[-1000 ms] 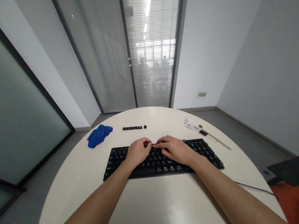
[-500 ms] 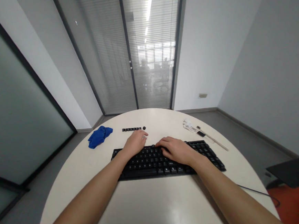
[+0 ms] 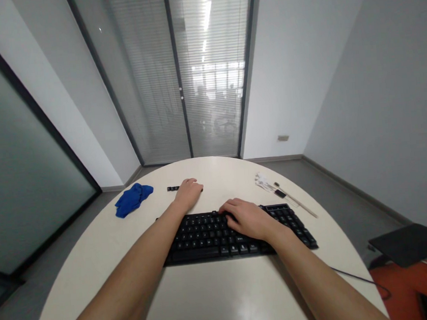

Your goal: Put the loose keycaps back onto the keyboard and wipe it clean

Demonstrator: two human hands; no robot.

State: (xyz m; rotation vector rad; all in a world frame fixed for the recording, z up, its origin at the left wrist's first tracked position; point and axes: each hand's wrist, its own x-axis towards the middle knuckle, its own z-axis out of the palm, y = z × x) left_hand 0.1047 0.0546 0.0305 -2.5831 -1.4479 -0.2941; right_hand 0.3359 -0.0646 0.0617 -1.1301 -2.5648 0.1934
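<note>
A black keyboard [image 3: 202, 253] lies across the table in front of me. My right hand [image 3: 247, 219] rests on its upper middle, fingers lightly bent over the top rows and thumb on the keys. Beyond the keyboard, my left hand [image 3: 189, 196] reaches over the table with its fingertips drawn in at a small black keycap [image 3: 202, 190], which shows only in part. To the left of that hand, the visible end of a row of black keycaps [image 3: 172, 188] lies on the table. The rest of the row is behind the hand.
A crumpled blue cloth [image 3: 132, 200] lies at the left. At the right are a white tangled bundle [image 3: 262, 181], a thin pale stick [image 3: 302, 206] and a small black piece [image 3: 280, 193]. The keyboard's cable [image 3: 355, 274] runs off the right edge near a chair [image 3: 412, 243].
My left hand has moved off the keyboard's top edge, away from me and left, onto the loose keycap, covering part of the row. My right hand stays on the keyboard. The view has shifted slightly.
</note>
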